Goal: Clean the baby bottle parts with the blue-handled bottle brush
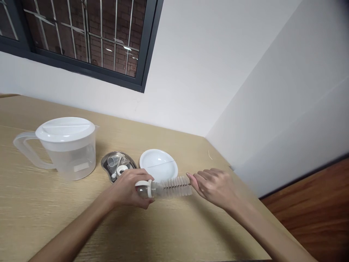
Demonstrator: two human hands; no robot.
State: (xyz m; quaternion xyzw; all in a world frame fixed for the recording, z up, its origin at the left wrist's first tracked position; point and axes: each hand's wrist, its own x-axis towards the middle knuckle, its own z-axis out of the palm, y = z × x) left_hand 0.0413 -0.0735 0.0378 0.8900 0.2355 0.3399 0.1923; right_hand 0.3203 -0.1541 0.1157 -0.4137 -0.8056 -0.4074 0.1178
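Observation:
My left hand (133, 188) is closed around a small clear baby bottle (142, 190) with a white handle ring at its neck. The bottle lies sideways, its mouth facing right. A bottle brush (177, 186) with pale bristles and a twisted wire core meets that mouth; most of the bristles show outside, and how far the tip reaches in I cannot tell. My right hand (211, 186) is wrapped round the brush's handle end, which the fingers hide. Both are held above the table, in front of a white plate (160, 174).
A kidney-shaped metal tray (105, 165) holds bottle parts, among them a white ring (121, 169). Farther left stands a lidded clear jug (72, 160) with liquid inside. A thin pale strip (209, 155) lies near the right edge of the wooden table (40, 203). Walls border the back and right.

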